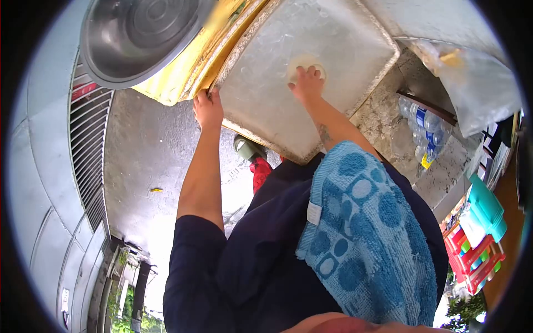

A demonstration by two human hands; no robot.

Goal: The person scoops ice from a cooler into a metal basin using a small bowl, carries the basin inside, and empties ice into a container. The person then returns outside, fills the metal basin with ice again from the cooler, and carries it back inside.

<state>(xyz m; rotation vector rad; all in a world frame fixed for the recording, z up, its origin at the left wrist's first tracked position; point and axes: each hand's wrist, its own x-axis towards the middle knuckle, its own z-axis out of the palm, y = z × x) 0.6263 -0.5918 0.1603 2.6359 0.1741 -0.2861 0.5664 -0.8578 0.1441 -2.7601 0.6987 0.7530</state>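
Note:
A wide, pale grey tray-like surface [261, 105] with a worn, speckled raised rim lies before me. Its middle looks wet or translucent. My right hand [307, 84] rests over a pale round thing [317, 62] on it, thumb out to the left and fingers bent over it. Whether that is a disc or a shallow bowl I cannot tell. My left hand [208, 111] is at the left rim, its fingers curled over the edge beside a yellow plastic-like covering [186, 69]. A large metal basin [119, 50] stands on the yellow covering.
A blue patterned towel [366, 233] hangs over my right shoulder. Concrete floor [139, 144] is at left, beside a barred vent [89, 150]. A green shoe [245, 147] shows below the tray. Plastic bottles [430, 130], a clear bag [477, 83] and a red rack [474, 258] are at right.

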